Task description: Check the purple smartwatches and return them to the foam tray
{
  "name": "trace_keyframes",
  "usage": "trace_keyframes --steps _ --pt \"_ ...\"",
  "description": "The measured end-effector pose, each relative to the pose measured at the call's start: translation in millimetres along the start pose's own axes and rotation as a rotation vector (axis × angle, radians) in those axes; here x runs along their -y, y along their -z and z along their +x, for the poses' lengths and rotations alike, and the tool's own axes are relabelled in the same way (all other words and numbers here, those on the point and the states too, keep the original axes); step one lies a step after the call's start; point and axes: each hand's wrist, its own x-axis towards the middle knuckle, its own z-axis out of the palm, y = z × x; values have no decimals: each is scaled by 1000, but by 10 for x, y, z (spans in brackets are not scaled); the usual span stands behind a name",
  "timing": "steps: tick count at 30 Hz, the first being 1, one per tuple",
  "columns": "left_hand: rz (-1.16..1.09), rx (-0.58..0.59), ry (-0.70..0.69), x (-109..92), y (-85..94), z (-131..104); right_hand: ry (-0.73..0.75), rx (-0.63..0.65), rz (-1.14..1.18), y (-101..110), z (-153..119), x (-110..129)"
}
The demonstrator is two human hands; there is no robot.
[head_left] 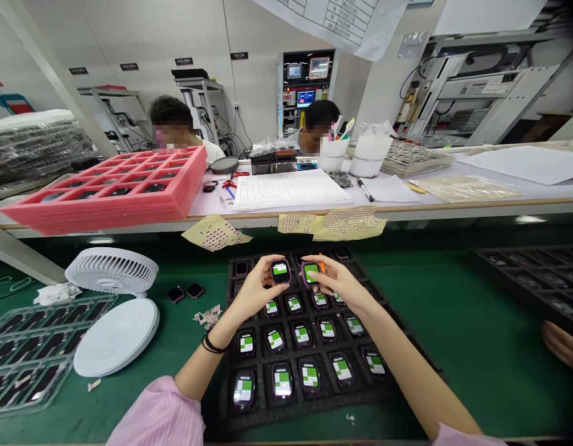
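Observation:
Over the far part of a black foam tray (262, 416), my left hand (257, 290) grips a smartwatch case (280, 271) between thumb and fingers. Its lit screen shows white and green. My right hand (344, 282) holds a second smartwatch (310, 274) beside it, with a finger over the mostly green screen. A small orange item (322, 262) shows by the right fingers; its kind is unclear. Below, several watch cases (310, 375) with lit green and white screens lie face up in the tray's compartments. My hands and forearms hide some of the compartments.
Two dark watches (176, 294) and small paper pieces (208, 316) lie left of the tray. Further left are a white fan (116, 337) and a clear plastic tray (49, 396). A shelf edge (267, 218) crosses ahead, bearing a pink foam tray (184, 192). Another person's hand (565, 347) touches a dark tray at right.

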Motion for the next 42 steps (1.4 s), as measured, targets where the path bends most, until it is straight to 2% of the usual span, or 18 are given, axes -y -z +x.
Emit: trace_keyframes --steps 8,14,18,21,25,29,35,42 --pt "116 -2 -82 -56 -21 -38 -11 -3 4 -40 -13 23" --pt "501 61 -364 -72 -83 -74 9 -11 -108 -201 -83 49" --pt "725 28 -378 22 -142 -64 75 -25 -255 -296 -157 12" --pt "824 25 -377 35 -153 -67 67 -7 -317 -324 -193 6" --pt "771 -24 -498 -21 -109 -75 34 41 -156 -276 -168 54" --pt "660 -46 -598 -70 -73 -88 -36 153 39 -166 -127 109" --pt "595 -4 -630 -76 -104 -106 -51 211 76 -122 -144 132" --pt "632 -37 -770 -81 -109 -104 47 242 50 -144 -191 174"
